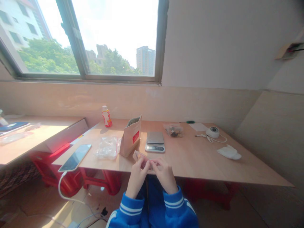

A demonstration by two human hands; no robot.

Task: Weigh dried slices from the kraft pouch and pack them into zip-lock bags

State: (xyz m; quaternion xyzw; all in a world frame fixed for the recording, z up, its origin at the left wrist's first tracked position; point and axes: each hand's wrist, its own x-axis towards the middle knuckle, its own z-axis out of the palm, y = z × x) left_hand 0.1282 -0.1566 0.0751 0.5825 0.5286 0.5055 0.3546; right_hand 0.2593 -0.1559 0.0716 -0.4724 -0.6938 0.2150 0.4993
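Observation:
Both my hands meet at the table's front edge, fingers pinched together. My left hand (pixel 138 174) and my right hand (pixel 164 173) grip a small clear plastic bag (pixel 137 155), whose reddish edge sticks out beyond the left fingers. What the bag contains is hidden by my fingers. Just behind my hands lies a kitchen scale (pixel 155 139) with a bare metal plate and a small display. Left of the scale an upright brown paper pouch (pixel 130 137) with a red label stands with its top open. A crumpled clear zip bag (pixel 106 147) is beside the pouch.
A phone (pixel 75 157) on a white cable overhangs the table's left front edge. Farther back are a drink bottle (pixel 106 116), a bag of small parts (pixel 174 130) and a green-handled tool (pixel 190 122). At right are a small white fan-like device (pixel 212 132) and crumpled white plastic (pixel 229 152).

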